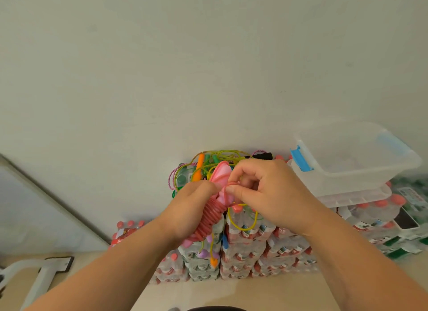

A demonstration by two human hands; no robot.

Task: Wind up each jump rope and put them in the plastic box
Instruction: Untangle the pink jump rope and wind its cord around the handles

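My left hand [190, 208] grips a pink jump rope [212, 214] whose red cord is coiled tightly around its two handles; the pink handle tops stick up past my fingers. Thumb and forefinger of my right hand [261, 192] pinch the loose end of that cord just above the coil. Behind my hands lies a tangle of other jump ropes [208, 162], yellow-green, orange, green and pink, on top of stacked bottle packs. A clear plastic box [352, 169] with blue latches stands to the right on more packs; it looks empty.
Shrink-wrapped packs of water bottles [245, 248] with red caps are stacked against a pale wall. A yellow rope loop [243, 218] hangs over their front. A glass panel [34, 206] leans at the left, with a white frame [34, 278] on the floor.
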